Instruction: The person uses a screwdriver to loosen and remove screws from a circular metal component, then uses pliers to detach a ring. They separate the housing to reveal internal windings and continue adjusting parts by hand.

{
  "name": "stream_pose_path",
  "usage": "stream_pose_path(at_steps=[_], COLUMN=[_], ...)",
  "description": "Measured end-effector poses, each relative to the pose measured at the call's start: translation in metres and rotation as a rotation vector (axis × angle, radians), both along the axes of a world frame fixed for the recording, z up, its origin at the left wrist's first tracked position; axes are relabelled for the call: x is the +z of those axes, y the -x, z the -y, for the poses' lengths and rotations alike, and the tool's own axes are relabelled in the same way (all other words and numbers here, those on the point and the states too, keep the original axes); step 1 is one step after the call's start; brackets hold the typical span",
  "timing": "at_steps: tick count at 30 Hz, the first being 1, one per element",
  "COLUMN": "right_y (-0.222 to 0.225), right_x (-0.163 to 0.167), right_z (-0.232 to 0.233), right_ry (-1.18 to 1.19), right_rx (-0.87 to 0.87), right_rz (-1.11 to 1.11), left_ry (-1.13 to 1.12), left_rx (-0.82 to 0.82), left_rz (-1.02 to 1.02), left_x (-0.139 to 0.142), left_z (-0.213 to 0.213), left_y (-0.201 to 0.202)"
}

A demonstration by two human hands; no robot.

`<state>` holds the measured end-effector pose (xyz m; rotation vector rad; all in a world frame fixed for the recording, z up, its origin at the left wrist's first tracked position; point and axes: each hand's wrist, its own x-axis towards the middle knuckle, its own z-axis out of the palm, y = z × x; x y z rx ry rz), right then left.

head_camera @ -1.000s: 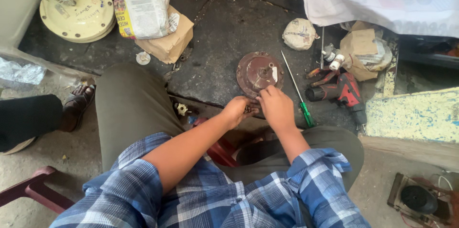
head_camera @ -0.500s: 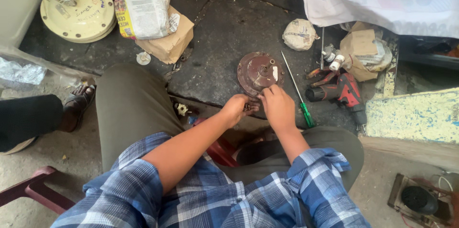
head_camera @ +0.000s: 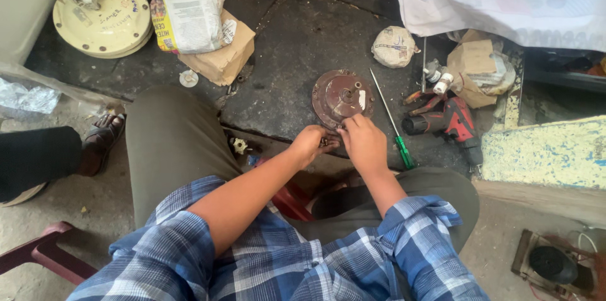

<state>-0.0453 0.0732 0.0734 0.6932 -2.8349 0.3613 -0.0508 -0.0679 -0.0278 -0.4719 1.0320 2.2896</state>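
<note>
We see two hands — our left hand (head_camera: 309, 143) and right hand (head_camera: 363, 143) both pinch one round brown metal disc (head_camera: 341, 96) — one green screwdriver (head_camera: 392, 127) beside.

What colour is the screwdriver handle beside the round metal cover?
Green, on the screwdriver right of the cover; head view.

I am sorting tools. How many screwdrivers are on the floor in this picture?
1 for sure: a green-handled screwdriver lies right of the brown disc, beside the right hand. Red-handled tools near the drill are too unclear to count, and clutter may hide more.
</note>
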Motion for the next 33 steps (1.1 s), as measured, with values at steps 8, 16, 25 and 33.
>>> stream_pose_path(at_steps=[8,16,25,33], right_y=[0.004,0.007,0.007,-0.001], right_x=[-0.012,-0.017,-0.010,-0.007], right_z=[-0.003,-0.005,-0.006,-0.012], right_ry=[-0.042,0.014,0.300,0.478], right_rx=[0.028,0.008,-0.057,0.120], right_rz=[0.045,0.106,0.191,0.421], left_ry=[-0.037,-0.012,-0.044,-0.100], left_rx=[0.001,0.010,-0.009,-0.015], left_rz=[-0.019,0.003,0.060,0.140], left_x=[-0.005,-0.007,-0.002,-0.003], left_z=[-0.001,-0.002,0.002,-0.002], left_y=[-0.002,-0.001,-0.001,-0.001])
